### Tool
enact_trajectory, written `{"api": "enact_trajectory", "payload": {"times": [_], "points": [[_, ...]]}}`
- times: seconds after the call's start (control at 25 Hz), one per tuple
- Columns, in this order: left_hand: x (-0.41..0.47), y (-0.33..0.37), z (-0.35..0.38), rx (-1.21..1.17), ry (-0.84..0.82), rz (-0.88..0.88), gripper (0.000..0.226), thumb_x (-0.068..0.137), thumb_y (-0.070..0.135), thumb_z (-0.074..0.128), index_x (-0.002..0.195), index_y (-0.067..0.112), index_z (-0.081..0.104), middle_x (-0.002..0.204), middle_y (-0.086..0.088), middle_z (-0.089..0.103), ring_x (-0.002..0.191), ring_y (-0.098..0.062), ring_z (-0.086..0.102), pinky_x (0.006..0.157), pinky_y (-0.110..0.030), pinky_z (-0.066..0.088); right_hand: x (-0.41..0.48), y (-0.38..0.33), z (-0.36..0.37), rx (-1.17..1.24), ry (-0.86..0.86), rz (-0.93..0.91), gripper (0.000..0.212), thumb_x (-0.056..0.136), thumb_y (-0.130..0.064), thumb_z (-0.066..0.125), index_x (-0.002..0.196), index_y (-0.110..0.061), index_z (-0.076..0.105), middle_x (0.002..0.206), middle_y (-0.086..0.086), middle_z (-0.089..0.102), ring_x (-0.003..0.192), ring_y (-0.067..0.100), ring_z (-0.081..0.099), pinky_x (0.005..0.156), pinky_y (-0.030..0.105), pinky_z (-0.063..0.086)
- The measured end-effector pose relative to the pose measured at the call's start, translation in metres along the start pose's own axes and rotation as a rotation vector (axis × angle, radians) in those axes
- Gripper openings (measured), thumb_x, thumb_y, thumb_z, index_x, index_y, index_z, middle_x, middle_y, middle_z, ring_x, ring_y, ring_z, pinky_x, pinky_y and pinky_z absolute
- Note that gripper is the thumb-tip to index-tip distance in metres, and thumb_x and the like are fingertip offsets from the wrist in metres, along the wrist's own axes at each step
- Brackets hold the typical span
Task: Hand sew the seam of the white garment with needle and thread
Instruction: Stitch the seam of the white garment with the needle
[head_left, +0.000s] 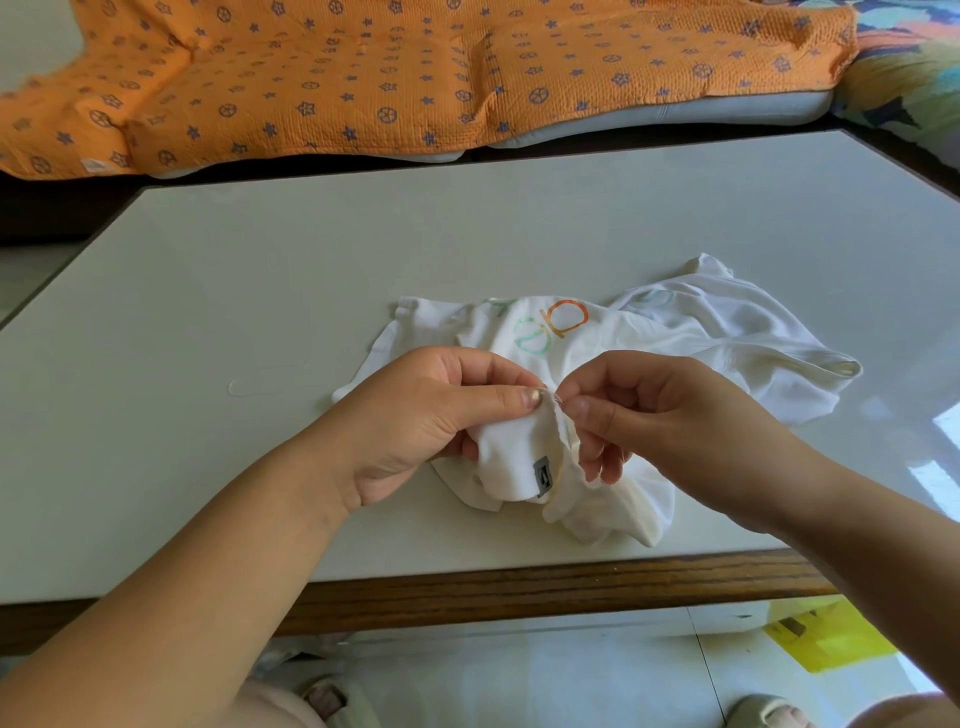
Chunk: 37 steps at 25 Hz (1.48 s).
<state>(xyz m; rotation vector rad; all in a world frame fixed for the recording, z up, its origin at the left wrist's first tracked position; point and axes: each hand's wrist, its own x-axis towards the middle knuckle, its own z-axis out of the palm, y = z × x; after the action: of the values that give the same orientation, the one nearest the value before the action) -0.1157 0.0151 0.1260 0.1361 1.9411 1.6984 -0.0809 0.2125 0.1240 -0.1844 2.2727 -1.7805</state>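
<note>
At the centre of the frame, above the desk's near edge, the left hand pinches a raised fold of the white garment with its seam running top to bottom, while the right hand meets it from the right, fingertips closed on a barely visible needle and just beside the left thumb.

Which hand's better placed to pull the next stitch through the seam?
Right. The right hand pinches at the seam edge, where a thin glint, likely the needle, shows. The left hand is occupied, holding the white garment fold with its thumb on top.
</note>
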Motion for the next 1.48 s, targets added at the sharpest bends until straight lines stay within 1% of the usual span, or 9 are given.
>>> {"api": "enact_trajectory", "payload": {"times": [0.36,0.64,0.8,0.92,1.04,1.16,1.24,1.36,1.48], "points": [[0.0,-0.001,0.004,0.022,0.056,0.015,0.01,0.067,0.026,0.074,0.075,0.02,0.077,0.078,0.0,0.072,0.073,-0.011,0.063,0.067,-0.026,0.048,0.004,0.001,0.006,-0.069,0.053,0.04,0.009,0.093,-0.015,0.06,0.088,-0.013,0.066,0.068,0.01,0.07,0.058,0.019,0.065,0.051,0.025,0.048],[0.001,-0.004,0.01,0.059,0.078,0.006,0.004,0.08,0.017,0.073,0.077,0.019,0.076,0.076,0.002,0.073,0.069,-0.007,0.065,0.062,-0.019,0.051,-0.003,-0.002,0.011,-0.125,0.062,-0.041,0.017,0.095,-0.006,0.053,0.101,-0.02,0.06,0.072,0.002,0.074,0.064,0.008,0.069,0.062,0.016,0.052],[0.003,-0.006,0.012,0.054,0.098,0.013,0.003,0.077,0.023,0.075,0.078,0.021,0.078,0.08,-0.001,0.075,0.076,-0.011,0.066,0.073,-0.03,0.051,-0.003,-0.003,0.013,-0.177,0.103,-0.085,0.004,0.093,-0.015,0.061,0.093,-0.019,0.062,0.071,-0.002,0.074,0.065,0.005,0.07,0.062,0.017,0.053],[0.004,-0.007,0.013,0.068,0.109,0.002,0.004,0.08,0.021,0.074,0.082,0.02,0.078,0.082,-0.002,0.075,0.076,-0.011,0.066,0.07,-0.027,0.051,0.002,0.0,0.012,-0.19,0.177,-0.074,0.01,0.095,-0.018,0.058,0.086,-0.022,0.06,0.075,-0.005,0.074,0.068,0.007,0.071,0.059,0.023,0.055],[0.004,-0.006,0.012,0.077,0.133,-0.012,0.005,0.084,0.018,0.073,0.082,0.019,0.077,0.083,0.0,0.075,0.075,-0.009,0.067,0.066,-0.023,0.053,0.013,-0.001,-0.006,0.073,0.321,-0.028,0.014,0.098,-0.015,0.053,0.084,-0.017,0.056,0.087,-0.001,0.074,0.069,0.013,0.069,0.054,0.025,0.05],[0.002,-0.004,0.01,0.04,0.117,-0.029,0.006,0.083,0.015,0.072,0.085,0.017,0.077,0.087,-0.001,0.076,0.078,-0.009,0.068,0.07,-0.022,0.055,0.021,-0.009,-0.029,0.621,0.262,0.064,0.015,0.1,-0.008,0.046,0.086,-0.012,0.052,0.087,0.009,0.074,0.06,0.013,0.067,0.048,0.018,0.049],[0.002,-0.004,0.008,0.035,0.095,-0.034,0.007,0.081,0.016,0.074,0.086,0.017,0.078,0.09,0.0,0.077,0.081,-0.009,0.07,0.075,-0.021,0.055,0.024,-0.01,-0.038,0.831,0.256,0.086,0.016,0.1,-0.007,0.043,0.087,-0.008,0.052,0.08,0.01,0.073,0.065,0.014,0.071,0.051,0.017,0.053],[0.002,-0.003,0.006,0.045,0.087,-0.042,0.006,0.079,0.018,0.075,0.083,0.019,0.079,0.087,0.0,0.077,0.079,-0.008,0.07,0.073,-0.019,0.055,0.029,-0.004,-0.041,0.947,0.269,0.062,0.016,0.1,-0.005,0.042,0.087,-0.004,0.052,0.078,0.014,0.071,0.084,0.027,0.074,0.066,0.027,0.06],[0.002,-0.003,0.005,0.05,0.096,-0.049,0.003,0.079,0.019,0.075,0.081,0.019,0.077,0.081,0.002,0.075,0.073,-0.006,0.068,0.066,-0.019,0.052,0.035,0.005,-0.043,0.866,0.313,0.016,0.011,0.101,-0.003,0.04,0.096,-0.003,0.049,0.078,0.015,0.069,0.094,0.035,0.072,0.075,0.034,0.06]]}}
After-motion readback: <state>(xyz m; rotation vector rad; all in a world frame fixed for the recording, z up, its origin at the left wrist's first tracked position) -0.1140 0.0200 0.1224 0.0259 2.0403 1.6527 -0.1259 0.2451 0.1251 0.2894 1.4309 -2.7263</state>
